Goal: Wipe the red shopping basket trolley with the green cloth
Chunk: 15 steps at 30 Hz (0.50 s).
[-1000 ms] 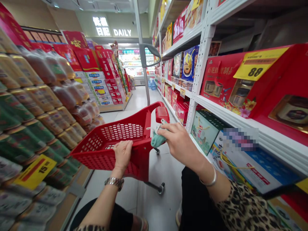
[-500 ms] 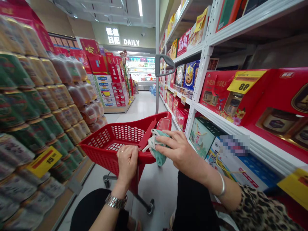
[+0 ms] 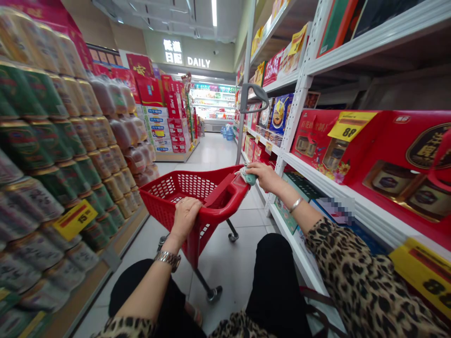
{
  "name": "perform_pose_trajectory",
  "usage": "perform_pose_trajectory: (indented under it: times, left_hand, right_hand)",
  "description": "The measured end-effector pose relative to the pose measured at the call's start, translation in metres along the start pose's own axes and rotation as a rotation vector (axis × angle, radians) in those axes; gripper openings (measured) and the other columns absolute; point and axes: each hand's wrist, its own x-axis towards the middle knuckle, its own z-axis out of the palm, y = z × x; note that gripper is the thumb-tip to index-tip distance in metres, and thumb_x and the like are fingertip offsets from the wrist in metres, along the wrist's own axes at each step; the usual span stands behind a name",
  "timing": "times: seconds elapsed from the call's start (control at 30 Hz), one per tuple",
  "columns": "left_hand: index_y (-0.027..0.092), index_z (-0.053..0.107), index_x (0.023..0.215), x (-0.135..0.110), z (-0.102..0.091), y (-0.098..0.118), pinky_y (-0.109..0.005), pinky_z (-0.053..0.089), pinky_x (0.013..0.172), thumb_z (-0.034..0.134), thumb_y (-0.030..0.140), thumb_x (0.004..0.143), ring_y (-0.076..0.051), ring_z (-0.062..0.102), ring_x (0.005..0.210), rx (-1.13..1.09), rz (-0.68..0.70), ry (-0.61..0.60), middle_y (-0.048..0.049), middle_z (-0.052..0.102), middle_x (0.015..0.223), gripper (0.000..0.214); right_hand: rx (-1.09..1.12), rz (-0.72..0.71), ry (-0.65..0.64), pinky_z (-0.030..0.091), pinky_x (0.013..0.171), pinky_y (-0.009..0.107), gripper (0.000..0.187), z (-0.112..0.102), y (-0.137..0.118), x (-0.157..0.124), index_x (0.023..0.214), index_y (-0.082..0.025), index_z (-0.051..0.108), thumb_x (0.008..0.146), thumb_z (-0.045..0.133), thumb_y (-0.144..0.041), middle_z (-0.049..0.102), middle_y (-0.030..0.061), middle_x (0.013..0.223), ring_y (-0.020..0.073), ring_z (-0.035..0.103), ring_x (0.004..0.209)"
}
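A red plastic shopping cart [image 3: 183, 195] with a slotted basket stands in the aisle just ahead of me. My left hand [image 3: 185, 217] is closed over its near rim, a metal watch on the wrist. My right hand [image 3: 265, 176] reaches forward to the cart's far right corner and presses a teal-green cloth [image 3: 248, 177] against the red rim there. A grey pull handle [image 3: 256, 91] on a metal pole rises from that corner. The basket looks bare inside.
Stacked shrink-wrapped cans [image 3: 52, 155] with a yellow price tag [image 3: 74, 219] line the left. White shelves [image 3: 352, 197] with red gift boxes [image 3: 387, 150] run along the right. My knees in black trousers [image 3: 275, 277] are low in front. Tiled floor [image 3: 211, 150] stretches ahead.
My right hand with the cloth slid forward along the cart's rim, from the near side to the far right corner. The cart rolled slightly away; my left hand kept its grip.
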Motion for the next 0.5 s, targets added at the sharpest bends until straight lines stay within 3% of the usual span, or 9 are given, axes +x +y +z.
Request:
perform_pose_trajectory:
  times: [0.2,0.3,0.5]
  left_hand:
    - [0.024,0.066,0.071,0.020,0.016,-0.017,-0.039,0.043,0.092,0.034,0.026,0.097,-0.022,0.061,0.087,-0.040,0.064,0.060,-0.0066,0.073,0.084,0.041]
    - [0.024,0.069,0.077,0.026,0.026,-0.025,-0.040,0.044,0.097,0.037,0.026,0.097,-0.023,0.062,0.095,-0.091,0.072,0.142,-0.0068,0.074,0.092,0.038]
    - [0.023,0.061,0.071,0.031,0.034,-0.037,-0.043,0.046,0.104,0.037,0.026,0.095,-0.024,0.062,0.101,-0.239,0.047,0.235,-0.0083,0.074,0.098,0.034]
  right_hand:
    - [-0.038,0.064,0.035,0.054,0.095,0.044,0.056,0.001,0.001,-0.013,0.117,-0.021,0.080,0.075,0.056,0.007,0.075,0.0104,0.127,0.0261,0.067,0.107]
    - [-0.016,0.023,0.044,0.053,0.099,0.047,0.057,-0.004,-0.015,-0.026,0.121,-0.024,0.079,0.079,0.054,0.005,0.073,0.0106,0.131,0.0262,0.065,0.110]
    - [-0.016,0.026,0.074,0.051,0.101,0.050,0.049,-0.009,-0.055,-0.043,0.126,-0.028,0.077,0.089,0.057,-0.002,0.071,0.0096,0.136,0.0279,0.060,0.112]
